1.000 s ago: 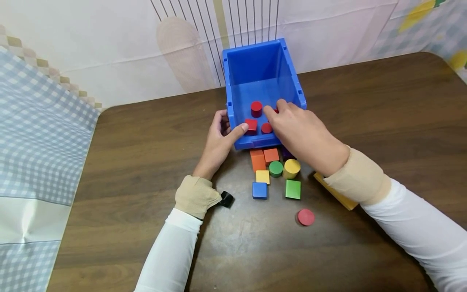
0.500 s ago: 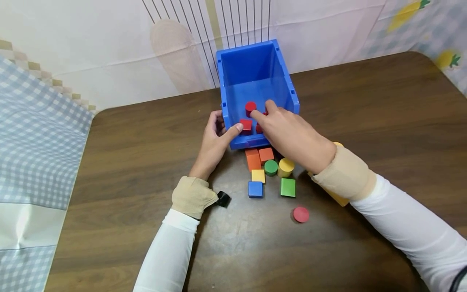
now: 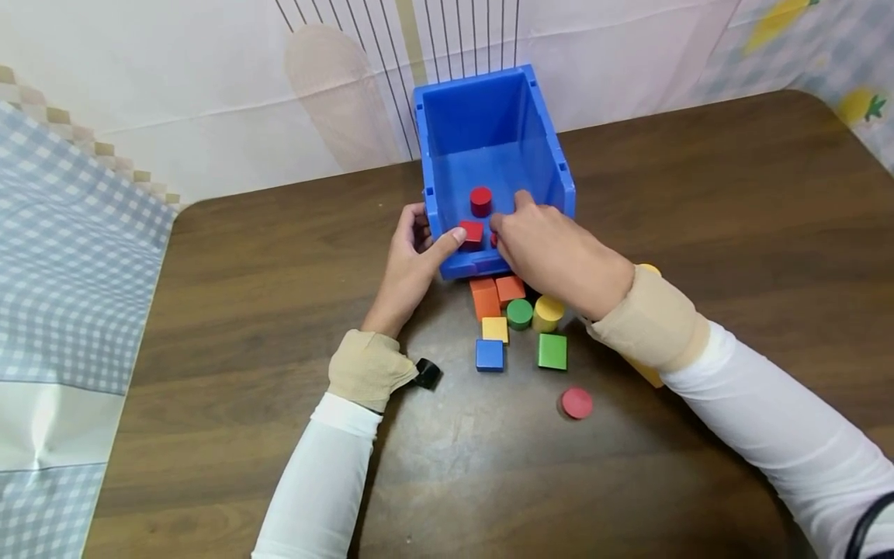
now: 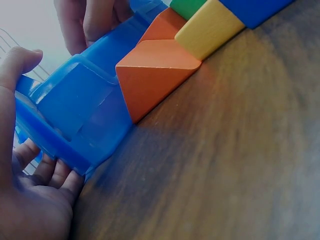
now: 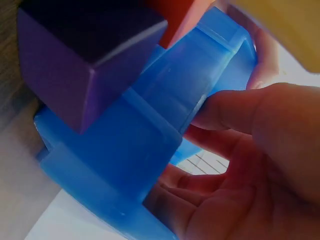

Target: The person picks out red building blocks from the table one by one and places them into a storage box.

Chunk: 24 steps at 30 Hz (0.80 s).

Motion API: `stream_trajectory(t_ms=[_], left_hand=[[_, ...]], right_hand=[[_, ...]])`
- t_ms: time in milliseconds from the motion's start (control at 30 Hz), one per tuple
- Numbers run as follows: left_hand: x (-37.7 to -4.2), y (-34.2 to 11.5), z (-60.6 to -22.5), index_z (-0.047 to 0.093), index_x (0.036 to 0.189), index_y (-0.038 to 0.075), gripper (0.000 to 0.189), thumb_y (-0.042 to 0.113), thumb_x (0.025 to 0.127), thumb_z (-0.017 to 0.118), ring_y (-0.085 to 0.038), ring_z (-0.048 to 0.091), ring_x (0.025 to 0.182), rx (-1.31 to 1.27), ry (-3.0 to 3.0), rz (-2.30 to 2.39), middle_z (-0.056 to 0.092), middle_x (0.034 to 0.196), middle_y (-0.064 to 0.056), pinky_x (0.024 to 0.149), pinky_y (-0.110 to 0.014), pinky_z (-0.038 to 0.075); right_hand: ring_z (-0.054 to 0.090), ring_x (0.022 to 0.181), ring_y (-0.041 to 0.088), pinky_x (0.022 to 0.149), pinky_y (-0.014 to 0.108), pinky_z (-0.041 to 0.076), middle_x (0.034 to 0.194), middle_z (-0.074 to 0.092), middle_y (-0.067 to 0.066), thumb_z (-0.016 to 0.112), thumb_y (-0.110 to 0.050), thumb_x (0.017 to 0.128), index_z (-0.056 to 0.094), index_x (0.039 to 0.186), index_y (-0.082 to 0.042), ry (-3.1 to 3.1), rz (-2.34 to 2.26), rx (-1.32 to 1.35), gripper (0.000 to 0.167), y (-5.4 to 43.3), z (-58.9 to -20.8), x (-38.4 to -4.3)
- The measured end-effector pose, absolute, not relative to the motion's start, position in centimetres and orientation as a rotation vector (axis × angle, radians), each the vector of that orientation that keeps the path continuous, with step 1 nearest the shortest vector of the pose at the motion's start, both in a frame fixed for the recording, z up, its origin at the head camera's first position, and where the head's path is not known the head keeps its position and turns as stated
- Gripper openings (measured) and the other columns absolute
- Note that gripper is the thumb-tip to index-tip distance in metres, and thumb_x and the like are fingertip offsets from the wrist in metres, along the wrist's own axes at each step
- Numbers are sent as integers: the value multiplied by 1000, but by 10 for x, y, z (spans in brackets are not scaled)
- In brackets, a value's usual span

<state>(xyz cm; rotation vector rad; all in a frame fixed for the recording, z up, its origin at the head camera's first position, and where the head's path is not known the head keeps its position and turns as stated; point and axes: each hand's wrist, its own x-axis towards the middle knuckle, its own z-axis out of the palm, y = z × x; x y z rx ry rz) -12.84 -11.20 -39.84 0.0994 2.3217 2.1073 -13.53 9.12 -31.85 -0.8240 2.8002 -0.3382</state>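
A blue plastic bin point(image 3: 482, 167) stands at the table's back edge with red blocks inside. My left hand point(image 3: 408, 272) grips its left side near the front corner, thumb over the rim and fingers outside. My right hand point(image 3: 562, 248) reaches over the front wall into the bin, fingers bent downward; its fingertips are hidden in the head view. In the right wrist view, its thumb and fingers point(image 5: 215, 110) sit behind the bin's wall, and any grip is hidden. Inside, a red cylinder point(image 3: 481, 201) and a red cube point(image 3: 471, 235) show. A sliver of another red piece point(image 3: 494, 241) peeks out beside my right hand.
Against the bin's front lie orange blocks point(image 3: 486, 300) and a purple block point(image 5: 75, 70). Nearer are a green cylinder point(image 3: 520, 314), yellow cylinder point(image 3: 548, 313), yellow block point(image 3: 495, 330), blue cube point(image 3: 490, 355), green cube point(image 3: 552, 352) and red disc point(image 3: 576, 404). A yellow piece point(image 3: 646, 373) lies under the right forearm.
My right hand has shifted inside the bin and now covers most of a small red cylinder that showed earlier. The left hand keeps its grip. The head view has shifted slightly.
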Motion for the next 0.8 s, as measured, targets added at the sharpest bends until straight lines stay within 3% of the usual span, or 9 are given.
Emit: stream_trajectory(t_ms=[300,533,800], left_hand=[[-126,-119,-398,46,144,1,63,32,96,74,-23,58,118,79,2326,2125,57,134,-17,106,-35,50],[-124,-128,-397,46,143,1,62,30,96,73,-23,57,120,83,2328,2136,55,134,-20,107,-37,50],[-122,-132,-397,46,144,1,62,31,97,72,-23,57,121,78,2342,2118,56,135,-18,108,-38,49]], right_hand=[[69,75,34,80,54,64,108,59,28,56,-40,109,74,118,3,2787,-338,-772,48,80,-322,-135],[63,66,31,67,44,61,109,57,26,53,-47,109,77,103,2,2812,-305,-943,55,75,-323,-132],[64,65,28,68,42,61,124,54,29,50,-53,109,78,100,1,2730,-253,-900,61,70,-320,-133]])
